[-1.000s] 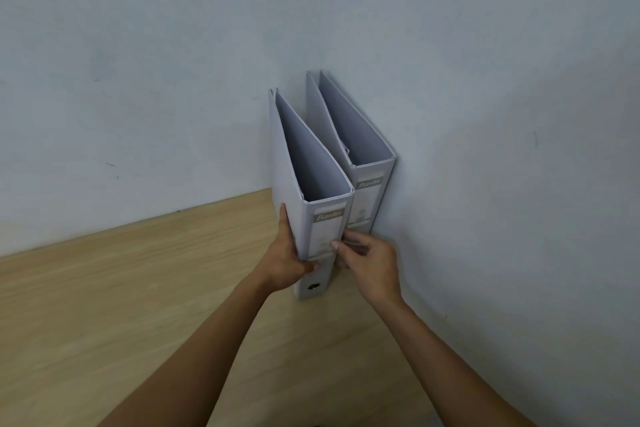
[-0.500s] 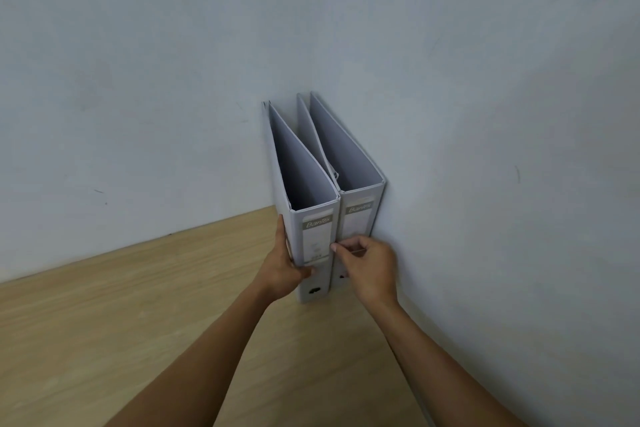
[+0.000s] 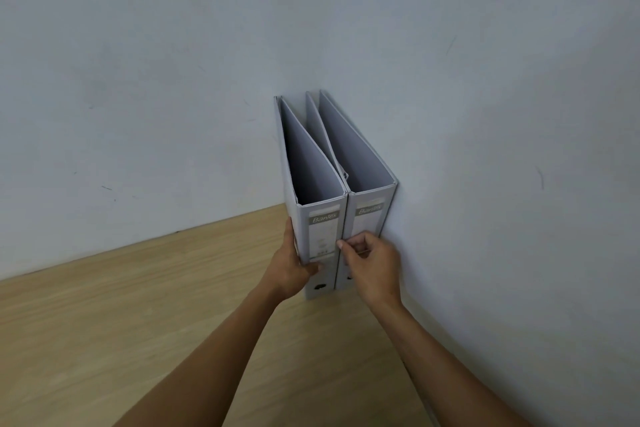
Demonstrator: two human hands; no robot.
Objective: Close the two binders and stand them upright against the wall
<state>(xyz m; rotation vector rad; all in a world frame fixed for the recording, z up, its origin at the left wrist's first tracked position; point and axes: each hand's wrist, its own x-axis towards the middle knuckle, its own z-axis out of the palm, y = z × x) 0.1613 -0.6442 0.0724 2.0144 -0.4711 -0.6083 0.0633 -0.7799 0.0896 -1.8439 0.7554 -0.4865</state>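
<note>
Two white lever-arch binders stand upright side by side in the corner, spines facing me. The left binder [image 3: 322, 222] has my left hand [image 3: 289, 270] wrapped around its lower spine, thumb on the front. The right binder [image 3: 369, 215] rests against the right wall [image 3: 502, 184]. My right hand [image 3: 372, 263] is curled in front of the right binder's lower spine, its thumb tip at the seam between the two spines. Both binders look closed and touch each other along their length.
A light wooden tabletop [image 3: 156, 322] runs from the corner toward me. A plain grey-white back wall [image 3: 138, 114] stands behind the binders.
The left binder has slid back and rightward until its spine sits flush beside the right binder. Both hands followed it toward the corner.
</note>
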